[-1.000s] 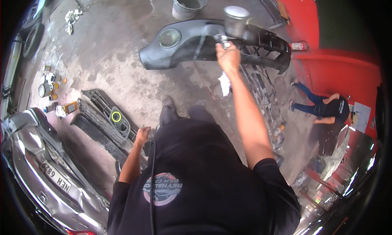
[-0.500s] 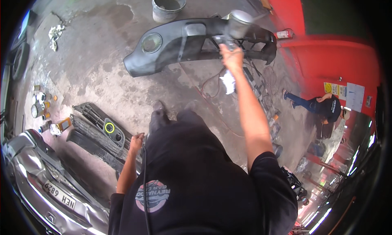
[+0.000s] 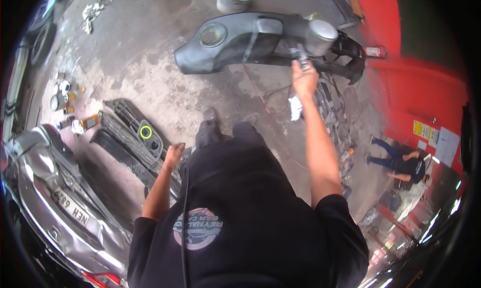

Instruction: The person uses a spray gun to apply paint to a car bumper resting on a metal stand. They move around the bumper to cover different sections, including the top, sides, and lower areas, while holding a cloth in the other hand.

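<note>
My right hand (image 3: 305,80) is stretched forward and closed around the handle of a spray gun (image 3: 301,56). On top of the gun sits a round, pale paint cup (image 3: 319,39). Beyond and beneath it lies a dark grey car bumper (image 3: 228,50), with a round opening at its left end and a lighter patch near its middle. The gun is above the bumper's right part; whether paint is leaving it I cannot tell. Low on my left, my left hand (image 3: 174,153) is closed beside my thigh, apparently on a black hose (image 3: 184,228) that runs down my shirt front.
Dark trim pieces (image 3: 133,137) lie at left, near cans and bottles (image 3: 60,101) and a silver car (image 3: 60,188) with a dented rear. A bucket (image 3: 235,1) stands beyond the bumper. A fire extinguisher (image 3: 375,51) and another person (image 3: 408,165) are at right; hoses cross the floor.
My view has shifted, so the bumper and floor things sit higher and further right. My right hand still holds the spray gun over the bumper's right part. The other person's legs have moved.
</note>
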`<state>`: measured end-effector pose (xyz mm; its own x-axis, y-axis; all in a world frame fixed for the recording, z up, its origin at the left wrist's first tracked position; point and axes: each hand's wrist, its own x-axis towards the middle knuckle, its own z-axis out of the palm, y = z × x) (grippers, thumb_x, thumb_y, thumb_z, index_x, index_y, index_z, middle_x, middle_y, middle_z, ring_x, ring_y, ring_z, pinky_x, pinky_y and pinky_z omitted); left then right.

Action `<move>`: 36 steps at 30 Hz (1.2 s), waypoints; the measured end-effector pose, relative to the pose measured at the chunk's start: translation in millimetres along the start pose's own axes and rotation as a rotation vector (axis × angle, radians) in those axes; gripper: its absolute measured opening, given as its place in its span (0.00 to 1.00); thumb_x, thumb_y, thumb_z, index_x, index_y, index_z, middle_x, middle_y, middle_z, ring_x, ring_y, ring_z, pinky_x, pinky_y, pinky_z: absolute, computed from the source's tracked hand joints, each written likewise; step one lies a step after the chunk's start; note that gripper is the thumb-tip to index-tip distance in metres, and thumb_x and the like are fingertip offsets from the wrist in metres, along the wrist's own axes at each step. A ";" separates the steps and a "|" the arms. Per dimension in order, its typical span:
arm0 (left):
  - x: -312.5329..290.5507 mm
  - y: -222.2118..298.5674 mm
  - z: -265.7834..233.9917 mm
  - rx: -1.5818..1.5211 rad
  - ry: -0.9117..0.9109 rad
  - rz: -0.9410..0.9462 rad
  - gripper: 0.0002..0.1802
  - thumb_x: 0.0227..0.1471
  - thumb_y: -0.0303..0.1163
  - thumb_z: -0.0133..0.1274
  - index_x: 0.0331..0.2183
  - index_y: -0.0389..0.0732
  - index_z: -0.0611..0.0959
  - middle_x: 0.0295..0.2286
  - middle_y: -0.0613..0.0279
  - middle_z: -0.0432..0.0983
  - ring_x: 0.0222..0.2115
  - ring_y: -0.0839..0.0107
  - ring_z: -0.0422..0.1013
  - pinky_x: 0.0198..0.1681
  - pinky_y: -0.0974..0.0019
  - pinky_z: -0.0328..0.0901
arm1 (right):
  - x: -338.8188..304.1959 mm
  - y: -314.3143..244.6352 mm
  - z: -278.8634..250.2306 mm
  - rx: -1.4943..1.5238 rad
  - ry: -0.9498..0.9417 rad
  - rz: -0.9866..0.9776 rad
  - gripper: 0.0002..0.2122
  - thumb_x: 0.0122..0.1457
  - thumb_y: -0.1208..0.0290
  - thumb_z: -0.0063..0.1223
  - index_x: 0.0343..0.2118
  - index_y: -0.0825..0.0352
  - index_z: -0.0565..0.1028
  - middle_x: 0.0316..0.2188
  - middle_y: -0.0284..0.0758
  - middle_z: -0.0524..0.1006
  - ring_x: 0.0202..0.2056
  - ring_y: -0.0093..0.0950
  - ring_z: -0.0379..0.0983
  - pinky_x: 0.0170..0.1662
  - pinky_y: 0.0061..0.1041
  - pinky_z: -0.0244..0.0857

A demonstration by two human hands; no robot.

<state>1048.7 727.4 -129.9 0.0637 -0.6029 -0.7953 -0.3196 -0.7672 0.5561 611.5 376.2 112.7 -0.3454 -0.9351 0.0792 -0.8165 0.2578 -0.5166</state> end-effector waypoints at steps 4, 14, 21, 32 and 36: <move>-12.9 15.1 12.6 -0.109 0.042 0.048 0.24 0.63 0.43 0.52 0.49 0.32 0.85 0.32 0.52 0.84 0.36 0.67 0.75 0.45 0.60 0.69 | -66.0 -45.3 71.8 0.041 -0.357 -0.123 0.17 0.62 0.56 0.59 0.42 0.69 0.80 0.25 0.50 0.81 0.30 0.49 0.80 0.37 0.42 0.70; -67.0 -50.9 80.1 -0.208 0.082 -0.072 0.23 0.64 0.40 0.52 0.48 0.30 0.85 0.39 0.42 0.85 0.43 0.58 0.81 0.48 0.60 0.71 | -78.0 -57.4 72.2 0.094 -0.453 -0.154 0.20 0.62 0.58 0.61 0.51 0.66 0.80 0.34 0.50 0.84 0.38 0.49 0.82 0.44 0.45 0.72; -104.3 -101.9 153.3 -0.423 0.188 -0.075 0.21 0.65 0.37 0.50 0.45 0.28 0.85 0.36 0.47 0.86 0.38 0.68 0.80 0.44 0.63 0.71 | -62.9 -53.6 86.3 0.039 -0.303 -0.274 0.14 0.62 0.61 0.60 0.44 0.64 0.80 0.30 0.48 0.83 0.35 0.50 0.81 0.39 0.46 0.71; -162.2 -52.4 190.9 -0.700 0.349 -0.069 0.25 0.69 0.41 0.50 0.56 0.32 0.80 0.47 0.55 0.83 0.48 0.70 0.75 0.54 0.67 0.66 | -143.3 -51.2 163.8 0.207 -0.659 -0.360 0.25 0.59 0.51 0.62 0.52 0.67 0.80 0.36 0.51 0.84 0.42 0.48 0.82 0.46 0.43 0.72; -183.2 -9.4 155.3 -0.584 0.410 -0.068 0.31 0.68 0.45 0.50 0.64 0.36 0.71 0.59 0.46 0.72 0.58 0.61 0.69 0.61 0.62 0.63 | -132.0 -54.6 137.3 0.206 -0.416 -0.290 0.19 0.62 0.58 0.61 0.47 0.68 0.80 0.31 0.50 0.83 0.36 0.49 0.82 0.41 0.42 0.72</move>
<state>893.2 878.9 -27.0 0.4523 -0.4952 -0.7417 0.2487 -0.7286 0.6382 765.3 452.2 13.4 0.1271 -0.9887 -0.0789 -0.7290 -0.0392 -0.6834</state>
